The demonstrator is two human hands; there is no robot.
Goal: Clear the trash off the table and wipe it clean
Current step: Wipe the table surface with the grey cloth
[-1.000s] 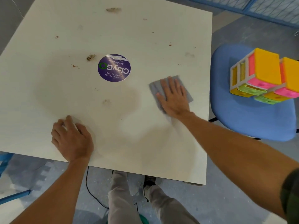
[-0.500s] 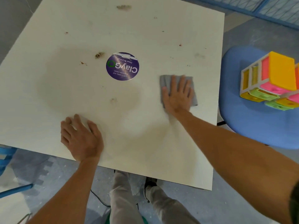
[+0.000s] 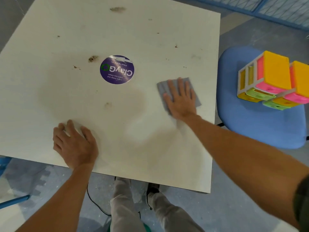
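**Wipe in progress – far half of table not yet reached**

Right hand (image 3: 181,99) lay flat, fingers spread apart, pressing a grey cloth (image 3: 195,91) onto the table (image 3: 167,27) near its right edge. Cloth sat right of the purple sticker (image 3: 117,69), well apart from it. Left hand (image 3: 73,144) rested near the front edge, fingers curled over something pale; what it was could not be made out, nor whether it was gripped or only covered. Poss. crumpled tissue, unconfirmed.

Surface: a dull damp-looking patch spread across the near-centre. Brown marks remained: one large smear (image 3: 117,9) at the far edge, a blotch (image 3: 93,58) just left of the sticker, a faint spot (image 3: 107,104) near centre, plus scattered specks toward far right. No loose trash seen on the table otherwise.

Est. wiping approx. half done; far side untouched.

Risks:
- Cloth close to right edge; a rightward stroke could push crumbs off onto the blue chair (image 3: 250,128) and the coloured drawer unit (image 3: 270,81) on it.
- Dried marks may only smear under a flat-palm pass; more pressure or repeat strokes prob. needed.
- Sticker's far edge looked taped or lifting; cloth could catch it.
- Reaching far smear means leaning over; left-hand item could be dropped.
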